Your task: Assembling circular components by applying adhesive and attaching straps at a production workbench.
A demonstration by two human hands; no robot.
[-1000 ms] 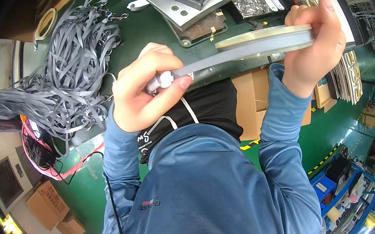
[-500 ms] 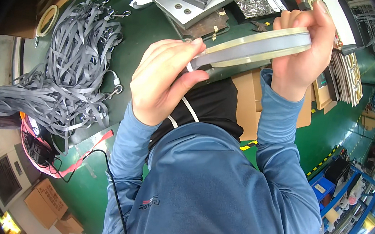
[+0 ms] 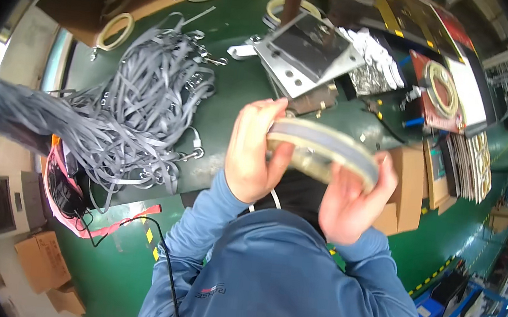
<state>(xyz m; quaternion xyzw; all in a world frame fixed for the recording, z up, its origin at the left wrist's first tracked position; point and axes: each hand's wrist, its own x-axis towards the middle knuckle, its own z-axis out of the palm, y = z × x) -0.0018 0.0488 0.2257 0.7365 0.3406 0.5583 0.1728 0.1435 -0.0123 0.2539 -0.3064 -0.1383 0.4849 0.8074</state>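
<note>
A cream ring with a grey ribbon running round its outer side (image 3: pixel 337 144) is held between my two hands above the table's near edge. My left hand (image 3: pixel 253 152) pinches its left end, thumb underneath and fingers over the rim. At the right end, my right hand (image 3: pixel 355 201) grips the ring with its thumb raised along the outer side. Some of my right fingers are hidden behind the ring, and this part is blurred. To the left of my left hand lies a big heap of grey lanyards (image 3: pixel 148 93) with metal snap hooks.
Beyond my hands sits a metal plate with holes (image 3: pixel 277 67), topped by a black slab (image 3: pixel 312 47). A tray of small metal parts (image 3: pixel 369 78) is beside it. Other cream rings (image 3: pixel 115 31) lie around. Cardboard (image 3: pixel 407 179) stands at right; a black cable (image 3: pixel 163 254) hangs near my left arm.
My right hand has come down and inward with its end of the ring, which now slopes down to the right. The whole view has shifted, showing more of the table's far side.
</note>
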